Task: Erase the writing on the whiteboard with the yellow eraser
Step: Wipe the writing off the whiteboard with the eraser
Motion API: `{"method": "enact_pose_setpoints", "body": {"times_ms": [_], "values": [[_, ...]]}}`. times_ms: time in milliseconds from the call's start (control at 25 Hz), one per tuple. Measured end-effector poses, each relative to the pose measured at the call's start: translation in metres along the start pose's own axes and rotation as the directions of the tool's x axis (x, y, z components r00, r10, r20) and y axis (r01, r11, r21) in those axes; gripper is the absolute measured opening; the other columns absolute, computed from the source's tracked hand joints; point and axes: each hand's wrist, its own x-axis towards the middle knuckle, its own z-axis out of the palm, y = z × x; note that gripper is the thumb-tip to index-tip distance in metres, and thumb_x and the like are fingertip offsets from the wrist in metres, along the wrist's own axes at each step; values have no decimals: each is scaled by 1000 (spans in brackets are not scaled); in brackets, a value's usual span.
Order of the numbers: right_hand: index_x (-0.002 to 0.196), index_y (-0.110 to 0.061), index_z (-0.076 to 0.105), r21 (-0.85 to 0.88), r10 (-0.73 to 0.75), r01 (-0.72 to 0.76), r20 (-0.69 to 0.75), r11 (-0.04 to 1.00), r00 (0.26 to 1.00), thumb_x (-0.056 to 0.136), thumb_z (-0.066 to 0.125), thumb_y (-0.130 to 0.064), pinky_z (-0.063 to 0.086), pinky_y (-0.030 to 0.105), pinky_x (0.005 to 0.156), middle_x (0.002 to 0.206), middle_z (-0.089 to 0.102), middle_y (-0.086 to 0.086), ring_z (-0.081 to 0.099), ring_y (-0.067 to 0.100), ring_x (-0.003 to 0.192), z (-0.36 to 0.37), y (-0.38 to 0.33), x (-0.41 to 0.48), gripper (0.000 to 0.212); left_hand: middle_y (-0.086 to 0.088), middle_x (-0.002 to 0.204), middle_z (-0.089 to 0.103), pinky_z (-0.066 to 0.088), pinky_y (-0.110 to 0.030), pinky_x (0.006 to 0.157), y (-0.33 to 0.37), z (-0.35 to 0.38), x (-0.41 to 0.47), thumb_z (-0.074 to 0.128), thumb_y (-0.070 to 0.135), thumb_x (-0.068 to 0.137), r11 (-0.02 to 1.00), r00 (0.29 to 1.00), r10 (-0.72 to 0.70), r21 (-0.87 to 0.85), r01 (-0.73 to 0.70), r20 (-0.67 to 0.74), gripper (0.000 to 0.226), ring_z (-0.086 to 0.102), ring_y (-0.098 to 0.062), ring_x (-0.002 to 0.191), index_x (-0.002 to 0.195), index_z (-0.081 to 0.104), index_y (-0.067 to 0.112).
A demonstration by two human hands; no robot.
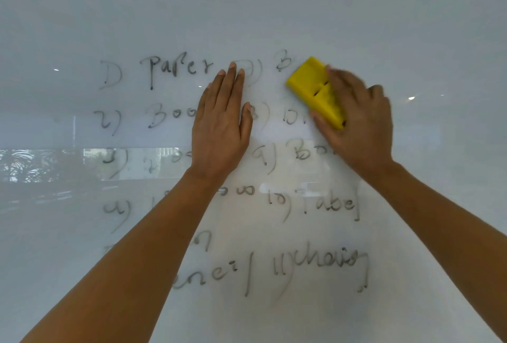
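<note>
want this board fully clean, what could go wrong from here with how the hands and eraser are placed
1. The left hand lies flat over the writing, so it may smear ink or hide words from the wipe.
2. The right hand holds the yellow eraser tilted; strokes may skip parts of lines on the whiteboard.

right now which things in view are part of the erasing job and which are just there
Part of the job:
- whiteboard
- writing, two numbered columns, mostly still there
- yellow eraser, pressed to the board
- right hand, gripping the eraser
- left hand, flat on the board

Just there:
- window reflection on the board's left side
</note>
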Motion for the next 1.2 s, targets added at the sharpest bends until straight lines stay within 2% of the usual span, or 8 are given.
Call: {"method": "enact_pose_setpoints", "body": {"times_ms": [120,200,360,520,600,760,1080,1200], "values": [[144,-16,37,-34,379,-382,-72,924,923,87,51,-47,39,39,75,139,45,5,48,35,100,7,12,45,66,-15,150,36,23,-38,116,-18,-16,3,29,24,100,999,1000,0,42,1,-24,49,31,-27,140,143,38,2],[145,-17,33,-73,466,-470,-70,880,882,88,48,-48,39,39,79,142,41,3,46,33,106,15,-4,76,66,-15,150,37,22,-38,115,-39,-30,6,30,23,101,996,999,-13,91,17,-42,48,31,-28,140,142,39,2],[142,-15,39,16,174,-174,-14,985,985,89,52,-45,37,37,71,138,46,5,49,33,94,19,-48,59,62,-15,151,34,19,-39,116,-86,-54,3,33,20,102,977,990,-123,166,132,-66,46,27,-29,141,144,36,2],[139,-13,44,15,-86,86,-1,996,996,89,55,-44,32,35,63,133,52,5,46,31,79,10,-45,8,60,-15,152,33,18,-40,116,-127,-73,-9,31,20,101,960,985,-157,224,168,-68,47,26,-29,142,145,35,2],[139,-13,44,-20,-29,28,-21,999,999,88,55,-44,34,36,64,134,51,7,48,34,83,10,-31,20,60,-15,151,34,18,-38,115,-140,-79,-13,31,19,101,959,988,-134,240,148,-72,46,27,-29,141,144,36,1],[144,-19,36,-35,373,-375,-45,926,927,86,50,-46,37,37,78,140,43,3,47,33,106,23,-49,82,65,-14,150,36,17,-32,115,-148,-80,-20,30,19,101,969,984,-150,182,164,-92,47,29,-28,140,143,37,2],[138,-14,45,63,-111,111,8,992,994,85,57,-44,33,34,65,131,53,6,48,32,85,20,-86,28,62,-8,152,35,9,-15,113,-152,-76,-24,28,23,102,977,973,-199,48,206,-115,47,27,-21,141,144,38,6],[141,-16,41,9,137,-137,-16,991,990,85,54,-45,36,37,71,135,48,6,49,35,97,22,-70,60,64,-8,152,35,11,-18,115,-152,-76,-24,27,24,102,978,972,-202,30,207,-118,47,27,-20,142,144,38,6]]}}
